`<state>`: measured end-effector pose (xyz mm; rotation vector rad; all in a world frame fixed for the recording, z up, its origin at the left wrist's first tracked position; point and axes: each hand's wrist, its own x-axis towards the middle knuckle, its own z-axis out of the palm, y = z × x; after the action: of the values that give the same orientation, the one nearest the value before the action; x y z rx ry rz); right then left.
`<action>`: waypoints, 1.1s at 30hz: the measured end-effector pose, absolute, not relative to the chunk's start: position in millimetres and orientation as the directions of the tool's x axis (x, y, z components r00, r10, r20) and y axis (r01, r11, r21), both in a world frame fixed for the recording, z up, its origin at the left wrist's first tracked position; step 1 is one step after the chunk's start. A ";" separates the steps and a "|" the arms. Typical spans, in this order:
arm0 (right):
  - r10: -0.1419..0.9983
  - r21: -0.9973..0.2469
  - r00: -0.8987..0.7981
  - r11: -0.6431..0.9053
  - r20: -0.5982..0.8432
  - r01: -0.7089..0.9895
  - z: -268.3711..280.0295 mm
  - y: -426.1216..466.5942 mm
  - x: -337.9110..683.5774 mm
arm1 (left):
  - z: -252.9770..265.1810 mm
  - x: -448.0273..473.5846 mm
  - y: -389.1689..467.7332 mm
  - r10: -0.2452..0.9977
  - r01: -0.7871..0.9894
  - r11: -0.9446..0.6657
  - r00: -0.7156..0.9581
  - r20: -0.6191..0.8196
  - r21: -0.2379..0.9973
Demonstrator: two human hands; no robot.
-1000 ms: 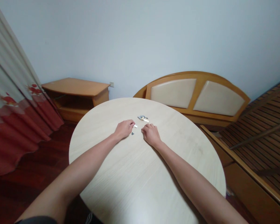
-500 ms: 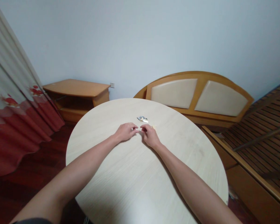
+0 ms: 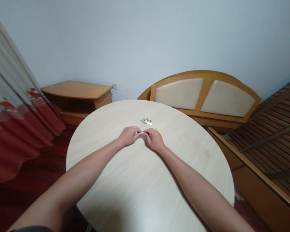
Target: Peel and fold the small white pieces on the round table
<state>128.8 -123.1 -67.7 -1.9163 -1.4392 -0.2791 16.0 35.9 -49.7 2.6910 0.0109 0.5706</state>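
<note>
My left hand point(image 3: 129, 135) and right hand point(image 3: 155, 139) pinch a tiny pale piece point(image 3: 142, 133) between them, and uneven pressure could make it spring onto the table point(image 3: 140, 174).

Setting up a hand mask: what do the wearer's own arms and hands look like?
Left hand and right hand bare, no gloves or watch visible. Left arm and right arm also bare, except a dark sleeve edge on the left one at the frame's bottom; no right sleeve shows.
</note>
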 end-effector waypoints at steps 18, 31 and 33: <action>0.725 -0.430 0.399 -0.157 0.561 0.889 -67.6 -123.1 128.9 | -47.7 16.5 32.0 0.083 -0.075 -0.920 0.922 0.379 0.384; 0.732 -0.405 0.432 -0.231 0.527 0.885 -66.2 -122.8 127.6 | -45.9 15.2 32.2 0.076 -0.081 -0.919 0.924 0.375 0.385; 0.741 -0.401 0.435 -0.241 0.511 0.884 -66.5 -122.5 128.2 | -45.5 15.1 31.9 0.077 -0.077 -0.919 0.927 0.367 0.387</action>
<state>128.2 -122.5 -66.5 -2.0420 -1.3621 -0.2825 15.1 31.9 -45.5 2.6837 0.0003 0.5341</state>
